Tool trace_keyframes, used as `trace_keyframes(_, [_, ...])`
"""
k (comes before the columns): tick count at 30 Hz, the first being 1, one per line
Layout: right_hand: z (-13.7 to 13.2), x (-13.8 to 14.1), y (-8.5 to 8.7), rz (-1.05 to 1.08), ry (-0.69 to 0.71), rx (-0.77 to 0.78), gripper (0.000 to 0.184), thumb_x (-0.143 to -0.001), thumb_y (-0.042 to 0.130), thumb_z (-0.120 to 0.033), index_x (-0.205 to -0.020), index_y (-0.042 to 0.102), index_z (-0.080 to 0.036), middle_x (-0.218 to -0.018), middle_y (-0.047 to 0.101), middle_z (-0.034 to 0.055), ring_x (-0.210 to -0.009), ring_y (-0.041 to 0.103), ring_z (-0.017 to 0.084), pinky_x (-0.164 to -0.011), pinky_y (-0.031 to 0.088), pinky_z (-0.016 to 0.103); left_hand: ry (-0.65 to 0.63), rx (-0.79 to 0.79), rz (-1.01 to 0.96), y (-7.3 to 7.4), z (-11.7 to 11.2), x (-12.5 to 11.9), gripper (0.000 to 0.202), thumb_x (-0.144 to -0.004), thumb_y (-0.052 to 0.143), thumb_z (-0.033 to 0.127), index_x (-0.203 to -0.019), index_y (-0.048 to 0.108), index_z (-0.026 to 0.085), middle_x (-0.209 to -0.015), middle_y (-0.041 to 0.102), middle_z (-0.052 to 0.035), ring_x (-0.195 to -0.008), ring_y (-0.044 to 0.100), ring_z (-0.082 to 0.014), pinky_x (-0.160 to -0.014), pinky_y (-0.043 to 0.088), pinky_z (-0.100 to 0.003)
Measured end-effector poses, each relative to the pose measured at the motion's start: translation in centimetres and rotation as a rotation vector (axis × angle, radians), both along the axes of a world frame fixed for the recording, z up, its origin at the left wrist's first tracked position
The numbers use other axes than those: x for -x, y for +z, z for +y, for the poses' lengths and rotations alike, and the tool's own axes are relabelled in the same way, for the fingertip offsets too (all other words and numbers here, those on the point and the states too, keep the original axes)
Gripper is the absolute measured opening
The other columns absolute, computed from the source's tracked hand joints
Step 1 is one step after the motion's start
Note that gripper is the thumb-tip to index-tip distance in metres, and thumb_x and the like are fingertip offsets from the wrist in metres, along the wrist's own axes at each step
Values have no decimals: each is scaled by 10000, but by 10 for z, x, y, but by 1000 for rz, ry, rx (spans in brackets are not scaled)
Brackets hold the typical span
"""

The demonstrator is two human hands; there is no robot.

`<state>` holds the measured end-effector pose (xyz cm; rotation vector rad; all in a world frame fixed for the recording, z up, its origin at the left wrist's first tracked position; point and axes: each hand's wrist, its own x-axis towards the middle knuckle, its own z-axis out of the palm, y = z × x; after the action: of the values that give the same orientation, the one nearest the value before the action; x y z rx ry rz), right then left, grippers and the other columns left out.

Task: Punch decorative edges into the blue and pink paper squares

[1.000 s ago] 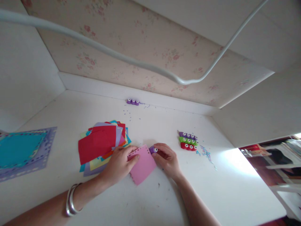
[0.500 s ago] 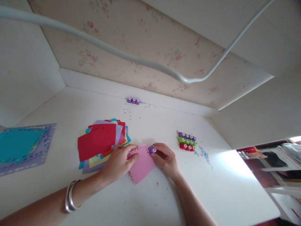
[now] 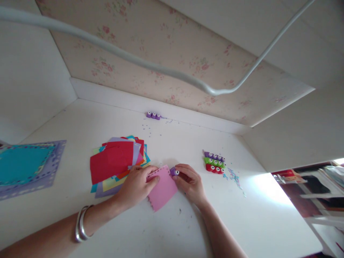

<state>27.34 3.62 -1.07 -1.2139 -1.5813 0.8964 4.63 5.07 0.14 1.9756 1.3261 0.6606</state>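
A pink paper square with punched holes along its edges lies on the white table. My left hand rests on its left corner, fingers curled and pressing the sheet down. My right hand is closed round a small purple hole punch set against the pink sheet's upper right edge. A silver bracelet sits on my left wrist.
A fanned stack of coloured paper squares, red on top, lies left of my hands. Rows of purple, green and red punches sit to the right, with paper scraps beside them. Three purple punches stand by the wall. A teal-and-lilac sheet lies far left.
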Motion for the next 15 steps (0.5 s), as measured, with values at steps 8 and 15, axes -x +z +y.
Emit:
trace_keyframes(8, [-1,-3,-4,-69,15,-5,194,-798,726,-254,-992,743,-265,-1101,650,100,-997,633,220,-865,545,376,31,-60,-4,-3,0,0,193,-881,540,316,-1009,661,237,-979,734,-2,-894,659,-202,-883,434,-339])
trace_keyframes(15, [-1,-1,-3,-113,16,-28,190,-804,721,-250,-991,744,-269,-1091,660,92,-989,637,215,-854,537,361,33,-55,-6,-4,-1,-1,197,-878,546,304,-1023,658,234,-982,733,-3,-905,662,-204,-892,431,-339])
